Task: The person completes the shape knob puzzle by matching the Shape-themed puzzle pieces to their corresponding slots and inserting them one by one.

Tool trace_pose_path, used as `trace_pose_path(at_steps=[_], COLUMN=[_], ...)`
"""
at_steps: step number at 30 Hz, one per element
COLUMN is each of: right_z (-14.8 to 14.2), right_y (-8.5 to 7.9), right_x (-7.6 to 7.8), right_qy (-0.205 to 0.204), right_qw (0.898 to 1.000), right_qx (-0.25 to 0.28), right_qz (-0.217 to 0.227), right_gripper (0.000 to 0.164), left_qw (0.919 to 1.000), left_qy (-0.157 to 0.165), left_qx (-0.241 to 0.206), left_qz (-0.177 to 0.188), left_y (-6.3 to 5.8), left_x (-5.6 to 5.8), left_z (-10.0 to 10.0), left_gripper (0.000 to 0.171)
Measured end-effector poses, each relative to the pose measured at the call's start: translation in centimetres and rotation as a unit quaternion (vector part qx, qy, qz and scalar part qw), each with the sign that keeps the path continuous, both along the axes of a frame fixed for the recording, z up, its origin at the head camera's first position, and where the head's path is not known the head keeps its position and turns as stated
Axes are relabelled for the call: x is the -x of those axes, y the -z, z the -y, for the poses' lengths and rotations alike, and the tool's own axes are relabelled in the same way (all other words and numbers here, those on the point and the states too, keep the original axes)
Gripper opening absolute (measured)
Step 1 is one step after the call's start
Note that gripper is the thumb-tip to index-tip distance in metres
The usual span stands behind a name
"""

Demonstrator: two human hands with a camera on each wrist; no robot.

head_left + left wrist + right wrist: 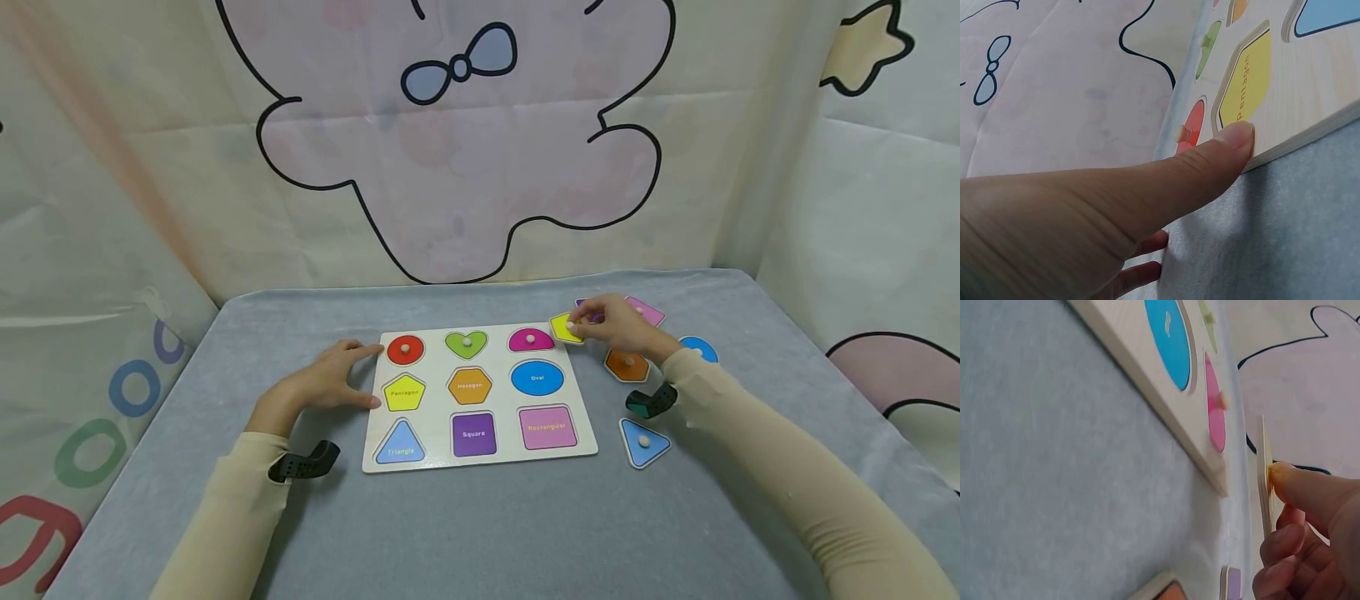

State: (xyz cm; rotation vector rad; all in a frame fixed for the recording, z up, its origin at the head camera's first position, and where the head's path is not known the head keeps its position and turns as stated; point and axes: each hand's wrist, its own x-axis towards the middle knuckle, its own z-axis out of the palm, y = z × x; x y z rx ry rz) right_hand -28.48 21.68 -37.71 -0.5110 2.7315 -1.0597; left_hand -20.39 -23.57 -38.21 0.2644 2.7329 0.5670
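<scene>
A wooden shape puzzle board (435, 425) lies on the table. The red circle (405, 351), green heart (466, 344) and pink semicircle (531, 339) sit in its top row, each with a knob. My left hand (322, 385) touches the board's left edge with spread thumb and index finger; the thumb (1235, 137) rests beside the printed pentagon recess (1249, 81). In my right hand (618, 325) the yellow pentagon piece (564, 327) is pinched by its knob, raised near the board's top right corner. Seen edge-on in the right wrist view, the pentagon piece (1264, 481) stands tilted.
Right of the board lie an orange hexagon piece (627, 366), a blue triangle piece (643, 443), a pink rectangle piece (647, 312) and a partly covered blue oval piece (699, 348). A purple piece (1232, 584) shows behind the right hand. Printed cloth hangs behind the table.
</scene>
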Motion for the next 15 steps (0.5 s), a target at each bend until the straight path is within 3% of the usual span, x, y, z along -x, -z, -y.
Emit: trace_pose_path(at_steps=[10,15], right_z=[1.5,2.5], right_y=[-0.1,-0.4], right_x=[-0.2,-0.8], right_qy=[-0.036,-0.041], right_qw=[0.999,0.999], right_qx=[0.016,0.019], right_qz=[-0.029,-0.017], right_gripper=[0.017,0.018], left_qw=[1.0,1.0], left_qy=[0.003,0.005], left_qx=[0.0,0.001], left_qz=[-0.004,-0.005], left_y=[0.0,-0.1], left_x=[0.0,-0.1], left_z=[-0.1,-0.1], left_gripper=[0.096,0.096])
